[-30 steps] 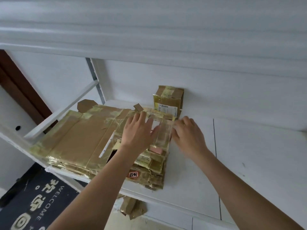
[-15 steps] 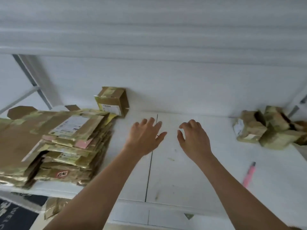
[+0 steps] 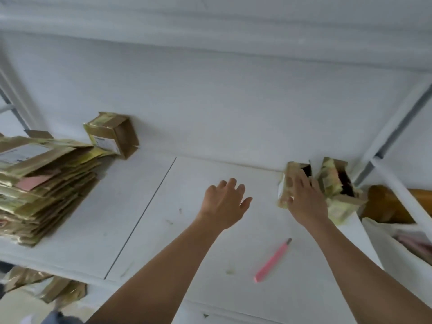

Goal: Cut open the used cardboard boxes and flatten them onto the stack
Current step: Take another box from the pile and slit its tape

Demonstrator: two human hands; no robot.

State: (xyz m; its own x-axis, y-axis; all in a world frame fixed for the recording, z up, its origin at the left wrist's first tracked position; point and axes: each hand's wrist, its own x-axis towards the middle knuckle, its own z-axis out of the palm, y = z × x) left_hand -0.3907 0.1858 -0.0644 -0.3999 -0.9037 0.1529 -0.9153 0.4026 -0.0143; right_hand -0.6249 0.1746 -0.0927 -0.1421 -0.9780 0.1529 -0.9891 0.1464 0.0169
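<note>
Our right hand [image 3: 306, 199] lies on the nearest of the uncut boxes [image 3: 291, 183] at the far right of the desk [image 3: 210, 253]; its fingers [image 3: 301, 181] are spread over the top of that box, the thumb at its near corner, though whether they have closed on it we cannot tell through the blur; our left hand [image 3: 224, 202] hovers over bare desk just beside, fingers apart and holding nothing. We judge a good part of the job done: a tall stack [image 3: 44, 185] of flattened cardboard sits at the left edge of the desk; what is left is the cluster under our right hand, a second open box [image 3: 334, 181] behind it, and one small taped box [image 3: 112, 134] standing against the back wall by the stack. The pink cutter [image 3: 272, 261] lies on the desk near our right forearm, untouched; we need it before any cutting. Scraps of cardboard [image 3: 60, 291] lie on the floor below the desk's left end; a white bag [image 3: 397, 249] stands at the right edge; nothing blocks the way between boxes and stack.
</note>
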